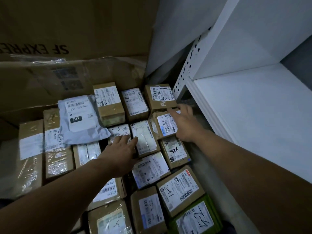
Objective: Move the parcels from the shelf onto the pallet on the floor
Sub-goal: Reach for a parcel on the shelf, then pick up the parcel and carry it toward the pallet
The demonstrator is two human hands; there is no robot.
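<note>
Parcels (150, 168): many small brown boxes lie flat, packed side by side, low down just left of the white shelf (253, 119) (what is under them is hidden).
Left hand (120, 150): flat and loose, fingers straight, tips resting on the small box marked "4-3" (119, 130) and the white-taped box (146, 139); it grasps nothing.
Right hand (183, 123): fingers spread, lying on the "A71B" box (163, 125), tips at the edge of the box behind (158, 95); it grasps nothing.
Grey bag (79, 119): lies on top of the boxes, left of both hands.
Green box (197, 218): near corner, beside the shelf.
Big carton (67, 39): stands behind the parcels, its print upside down.
</note>
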